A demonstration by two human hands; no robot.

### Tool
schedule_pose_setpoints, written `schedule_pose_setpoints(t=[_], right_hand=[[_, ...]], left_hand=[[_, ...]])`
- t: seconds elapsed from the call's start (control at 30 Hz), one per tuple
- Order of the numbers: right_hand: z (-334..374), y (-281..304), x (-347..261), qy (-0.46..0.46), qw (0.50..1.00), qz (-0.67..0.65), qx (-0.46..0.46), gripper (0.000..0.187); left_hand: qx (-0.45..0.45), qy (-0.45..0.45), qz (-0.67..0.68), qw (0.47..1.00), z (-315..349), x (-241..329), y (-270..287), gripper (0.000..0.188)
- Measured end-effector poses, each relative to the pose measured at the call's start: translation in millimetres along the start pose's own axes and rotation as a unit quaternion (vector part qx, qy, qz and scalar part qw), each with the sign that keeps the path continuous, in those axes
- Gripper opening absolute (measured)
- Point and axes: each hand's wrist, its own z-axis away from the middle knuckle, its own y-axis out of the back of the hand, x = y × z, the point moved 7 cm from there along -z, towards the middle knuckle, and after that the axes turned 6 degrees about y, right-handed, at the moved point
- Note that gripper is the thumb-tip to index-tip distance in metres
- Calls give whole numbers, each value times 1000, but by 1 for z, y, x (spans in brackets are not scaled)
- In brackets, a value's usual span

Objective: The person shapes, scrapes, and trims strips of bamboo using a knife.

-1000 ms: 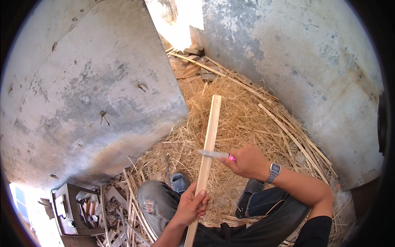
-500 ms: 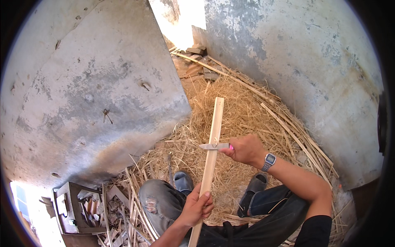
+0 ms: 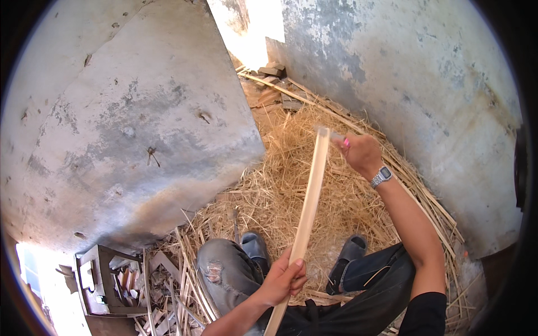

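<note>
A long pale strip of split bamboo or wood slants up from my lap and away from me. My left hand grips its lower part, thumb laid along the top. Out at the strip's far end, my right hand is closed round a knife with a pink handle. The blade lies across the strip's tip and is partly blurred. A silver watch is on my right wrist.
Curly shavings cover the floor around my slippers. Long strips lie along the right wall. A concrete slab wall stands at left, near a wooden frame with scraps. Bricks sit at the back.
My right hand has pushed the knife away from me, from the strip's middle to its far end. The strip and my left hand have shifted slightly right.
</note>
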Motion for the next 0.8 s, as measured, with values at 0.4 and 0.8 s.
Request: schedule_pose_setpoints(t=[0.4,0.8], right_hand=[[1,75,89,-180,951,-251,15,66],[16,78,-92,-46,911,-396,-109,29]], left_hand=[[-92,46,-4,995,6,-28,4,47],[-37,-87,-288,953,0,58,-17,38]])
